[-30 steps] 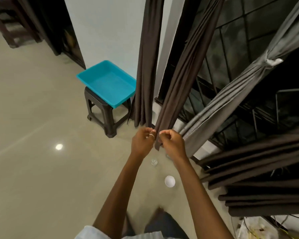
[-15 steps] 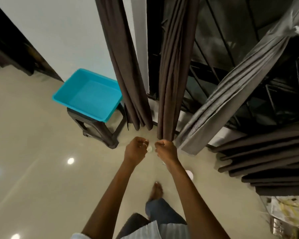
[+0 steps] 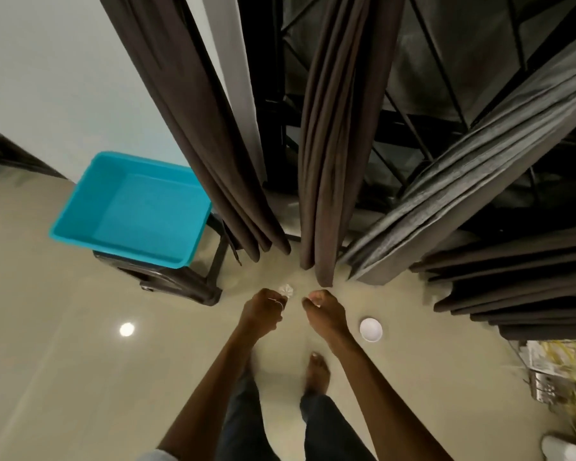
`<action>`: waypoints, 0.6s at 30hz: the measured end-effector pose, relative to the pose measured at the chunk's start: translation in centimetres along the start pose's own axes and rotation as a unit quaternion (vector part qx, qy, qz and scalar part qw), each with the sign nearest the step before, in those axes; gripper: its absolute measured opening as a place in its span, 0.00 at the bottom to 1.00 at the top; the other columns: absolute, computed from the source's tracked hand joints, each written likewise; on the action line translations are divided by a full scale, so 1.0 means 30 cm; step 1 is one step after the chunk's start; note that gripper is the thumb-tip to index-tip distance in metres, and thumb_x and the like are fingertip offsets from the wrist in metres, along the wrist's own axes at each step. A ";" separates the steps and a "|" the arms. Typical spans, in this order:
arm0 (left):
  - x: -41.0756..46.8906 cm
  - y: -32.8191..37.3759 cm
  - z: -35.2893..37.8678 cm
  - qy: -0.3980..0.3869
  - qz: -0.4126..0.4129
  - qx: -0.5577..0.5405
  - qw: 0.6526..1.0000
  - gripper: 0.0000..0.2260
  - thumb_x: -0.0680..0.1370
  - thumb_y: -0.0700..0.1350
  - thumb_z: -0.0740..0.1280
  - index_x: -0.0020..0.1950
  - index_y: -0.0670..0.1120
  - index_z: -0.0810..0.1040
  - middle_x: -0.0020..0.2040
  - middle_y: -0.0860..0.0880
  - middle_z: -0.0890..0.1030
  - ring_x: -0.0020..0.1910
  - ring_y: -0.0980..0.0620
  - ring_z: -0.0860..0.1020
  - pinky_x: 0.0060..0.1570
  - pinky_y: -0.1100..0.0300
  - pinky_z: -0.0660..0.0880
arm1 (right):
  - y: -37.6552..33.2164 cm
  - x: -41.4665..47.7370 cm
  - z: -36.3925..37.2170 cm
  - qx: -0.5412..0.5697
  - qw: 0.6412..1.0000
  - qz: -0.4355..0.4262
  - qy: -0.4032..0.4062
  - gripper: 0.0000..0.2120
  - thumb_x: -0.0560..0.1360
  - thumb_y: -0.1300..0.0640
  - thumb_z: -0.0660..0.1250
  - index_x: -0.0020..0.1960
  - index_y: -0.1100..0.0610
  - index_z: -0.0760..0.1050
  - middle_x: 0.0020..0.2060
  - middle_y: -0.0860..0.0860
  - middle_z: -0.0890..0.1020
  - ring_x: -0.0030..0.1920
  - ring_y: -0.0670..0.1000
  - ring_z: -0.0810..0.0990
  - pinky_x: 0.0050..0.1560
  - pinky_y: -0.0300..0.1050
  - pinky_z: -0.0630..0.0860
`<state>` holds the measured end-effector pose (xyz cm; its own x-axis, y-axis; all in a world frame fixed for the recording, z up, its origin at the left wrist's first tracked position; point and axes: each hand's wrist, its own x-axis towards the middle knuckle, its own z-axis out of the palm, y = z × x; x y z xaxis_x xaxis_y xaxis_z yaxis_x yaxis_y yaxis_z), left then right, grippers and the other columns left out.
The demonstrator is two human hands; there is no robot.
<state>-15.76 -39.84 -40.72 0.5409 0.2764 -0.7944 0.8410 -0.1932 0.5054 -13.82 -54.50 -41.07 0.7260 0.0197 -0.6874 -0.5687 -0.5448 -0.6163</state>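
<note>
1. Curtain (image 3: 326, 194), the brown middle one, hangs in long folds with its bottom edge just above both hands. It looks soft, floppy and quite light. I think the bunched bottom edge is the best place to hold it. Its top is cut off.
2. Blue tub (image 3: 130, 211) sits on a dark stool (image 3: 180, 284), left of the cloth.
3. Left hand (image 3: 263, 309) and right hand (image 3: 326, 311) are close together. The fingers on both curl in. I cannot tell if they pinch anything or touch the cloth.
4. White bowl (image 3: 370, 330) lies on the floor (image 3: 80, 377), just beside the right hand.
5. Tiny white thing (image 3: 286, 289) sits by the left hand. It is too small to make out.
</note>
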 end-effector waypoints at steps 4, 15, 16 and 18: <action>0.123 -0.030 -0.094 -0.019 0.006 0.051 0.998 0.09 0.79 0.41 0.63 0.57 0.46 0.79 0.49 0.45 0.84 0.45 0.48 0.84 0.46 0.53 0.82 | -0.044 0.058 0.070 -0.043 0.999 0.013 0.003 0.14 0.82 0.54 0.65 0.65 0.60 0.76 0.63 0.56 0.81 0.63 0.56 0.78 0.54 0.39 0.70; 0.541 -0.162 -0.119 -0.108 0.099 0.270 0.952 0.12 0.82 0.52 0.63 0.59 0.46 0.78 0.52 0.46 0.84 0.51 0.48 0.83 0.56 0.50 0.80 | 0.120 0.369 0.353 -0.063 0.995 0.077 -0.002 0.19 0.82 0.53 0.64 0.71 0.57 0.72 0.69 0.55 0.77 0.68 0.55 0.77 0.62 0.40 0.70; 0.559 -0.171 -0.114 -0.113 0.098 0.274 0.950 0.12 0.82 0.52 0.63 0.60 0.46 0.78 0.52 0.46 0.84 0.51 0.48 0.83 0.57 0.50 0.80 | 0.130 0.377 0.359 -0.064 0.995 0.079 -0.006 0.19 0.82 0.53 0.64 0.71 0.57 0.71 0.69 0.55 0.77 0.68 0.54 0.77 0.62 0.39 0.69; 0.655 -0.226 -0.062 -0.112 0.080 0.265 0.954 0.13 0.81 0.53 0.63 0.61 0.48 0.77 0.54 0.46 0.84 0.53 0.48 0.83 0.57 0.50 0.80 | 0.209 0.464 0.398 -0.068 0.995 0.079 -0.010 0.19 0.82 0.53 0.63 0.72 0.57 0.71 0.69 0.55 0.77 0.68 0.54 0.77 0.61 0.38 0.69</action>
<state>-10.79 -31.35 -59.13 0.5957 0.0070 -0.8032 0.5906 -0.6815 0.4321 -11.90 -47.61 -59.09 0.6239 -0.0595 -0.7793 -0.6158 -0.6513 -0.4433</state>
